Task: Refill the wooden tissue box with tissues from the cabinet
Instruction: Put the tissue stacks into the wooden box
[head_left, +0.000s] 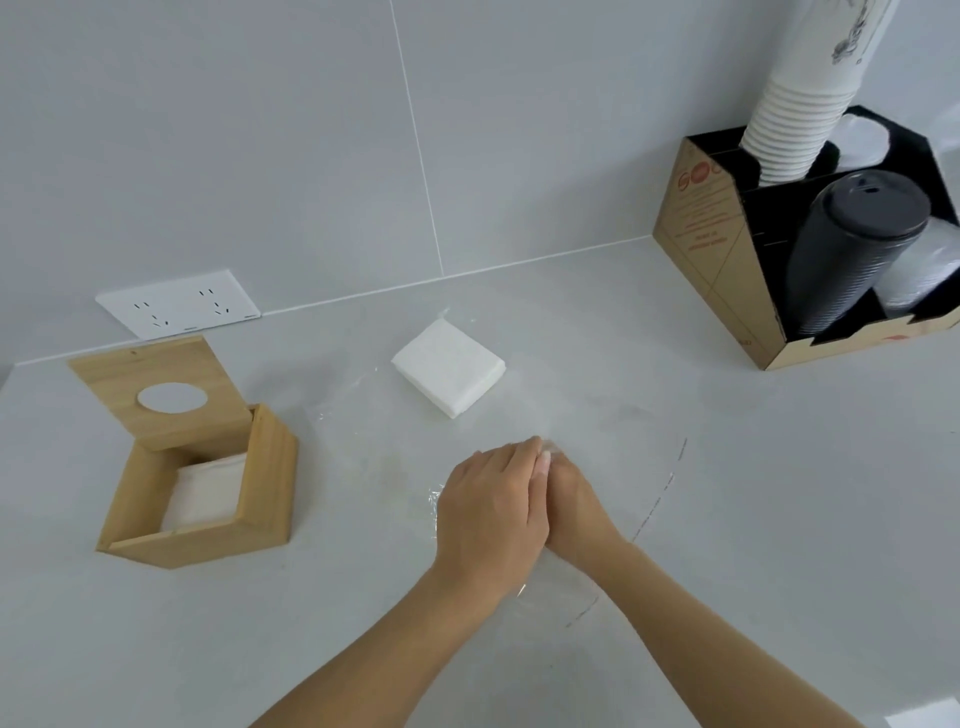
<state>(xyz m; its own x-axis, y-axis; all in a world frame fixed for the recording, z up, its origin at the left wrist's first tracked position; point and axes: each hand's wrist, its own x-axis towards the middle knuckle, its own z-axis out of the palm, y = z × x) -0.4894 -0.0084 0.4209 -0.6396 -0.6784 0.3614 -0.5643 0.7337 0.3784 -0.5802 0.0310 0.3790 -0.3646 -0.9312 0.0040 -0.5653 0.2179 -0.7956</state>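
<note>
The wooden tissue box (208, 543) stands at the left of the counter, its lid (171, 364) with the oval hole tilted up and back. White tissues (205, 493) lie inside it. A square stack of white tissues (449, 366) rests bare on the counter in the middle. A clear plastic wrapper (613, 467) is spread flat around my hands. My left hand (488, 514) and my right hand (576, 514) are pressed side by side in front of the stack, fingers closed on the wrapper film; the left partly covers the right.
A cardboard cup organiser (696, 249) at the back right holds white paper cups (800, 119) and black lids (852, 249). A white double wall socket (179, 304) sits low on the tiled wall behind the box. The grey counter (779, 519) runs to the wall.
</note>
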